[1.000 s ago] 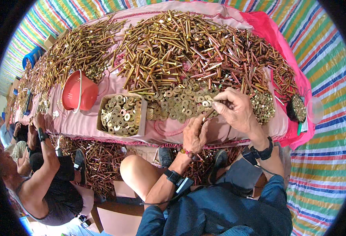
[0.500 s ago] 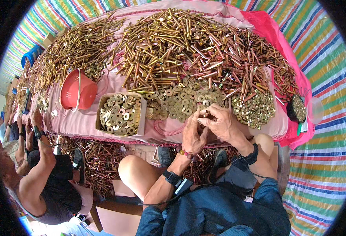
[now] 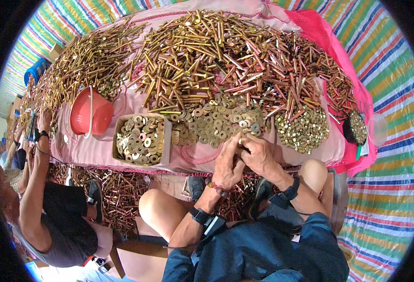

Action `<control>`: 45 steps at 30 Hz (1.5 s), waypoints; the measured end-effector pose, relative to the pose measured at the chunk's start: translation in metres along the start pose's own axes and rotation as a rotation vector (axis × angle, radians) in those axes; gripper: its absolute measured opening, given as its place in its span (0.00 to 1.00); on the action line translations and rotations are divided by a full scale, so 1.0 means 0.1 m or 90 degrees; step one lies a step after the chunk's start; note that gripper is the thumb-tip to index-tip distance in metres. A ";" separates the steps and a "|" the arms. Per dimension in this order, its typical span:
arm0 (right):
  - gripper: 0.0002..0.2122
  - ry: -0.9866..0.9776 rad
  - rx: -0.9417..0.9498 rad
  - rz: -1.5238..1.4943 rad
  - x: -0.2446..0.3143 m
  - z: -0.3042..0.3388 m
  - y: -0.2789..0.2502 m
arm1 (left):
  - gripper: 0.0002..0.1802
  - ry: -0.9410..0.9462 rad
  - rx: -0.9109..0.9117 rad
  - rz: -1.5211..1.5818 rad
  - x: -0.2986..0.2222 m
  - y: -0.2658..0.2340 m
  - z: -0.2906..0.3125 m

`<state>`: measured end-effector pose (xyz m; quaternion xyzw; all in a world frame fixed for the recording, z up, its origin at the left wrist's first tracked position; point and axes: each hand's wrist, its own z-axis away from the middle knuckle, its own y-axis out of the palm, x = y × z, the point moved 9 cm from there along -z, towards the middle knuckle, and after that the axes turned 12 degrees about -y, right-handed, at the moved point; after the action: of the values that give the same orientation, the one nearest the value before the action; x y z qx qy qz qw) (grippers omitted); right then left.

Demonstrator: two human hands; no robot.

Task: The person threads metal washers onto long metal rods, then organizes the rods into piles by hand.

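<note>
My left hand (image 3: 228, 165) and my right hand (image 3: 262, 156) meet over the near edge of the pink-covered table, fingers closed together. A small brass-coloured metal fastener (image 3: 240, 140) shows at their fingertips; the rest of it is hidden, so I cannot tell its exact kind. Just beyond the fingers lies a spread of flat metal washers (image 3: 211, 123). To the right of the hands is a heap of small nuts (image 3: 303, 130). Behind both, long metal bolts and sleeves (image 3: 193, 61) are piled high.
An open cardboard box (image 3: 167, 141) of washers stands left of my hands, with a red bucket (image 3: 91, 113) tipped beside it. A dark bowl (image 3: 356, 128) sits at the right edge. At the left, a co-worker's arm (image 3: 34, 188) reaches over the table. More metal pieces (image 3: 122, 197) lie below.
My hands have shifted slightly, with the fingertips now closer together around the small fastener. The co-worker's arm at the left has reached farther over the table.
</note>
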<state>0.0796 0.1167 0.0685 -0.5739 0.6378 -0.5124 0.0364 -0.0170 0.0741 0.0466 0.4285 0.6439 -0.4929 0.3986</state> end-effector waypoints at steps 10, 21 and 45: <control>0.06 0.076 0.054 -0.020 -0.09 0.06 -0.17 | 0.15 -0.085 -0.088 -0.006 0.10 -0.02 -0.05; 0.08 0.151 0.094 0.340 -0.68 0.30 -0.95 | 0.12 -0.081 -0.094 -0.017 0.05 0.00 -0.07; 0.09 0.026 -0.002 -0.120 0.14 -0.31 -0.46 | 0.14 -0.038 -0.133 0.010 0.11 0.01 -0.05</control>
<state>0.0874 0.1331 0.1228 -0.6211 0.5821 -0.5241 -0.0257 -0.0197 0.0806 0.0372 0.3750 0.6761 -0.4323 0.4641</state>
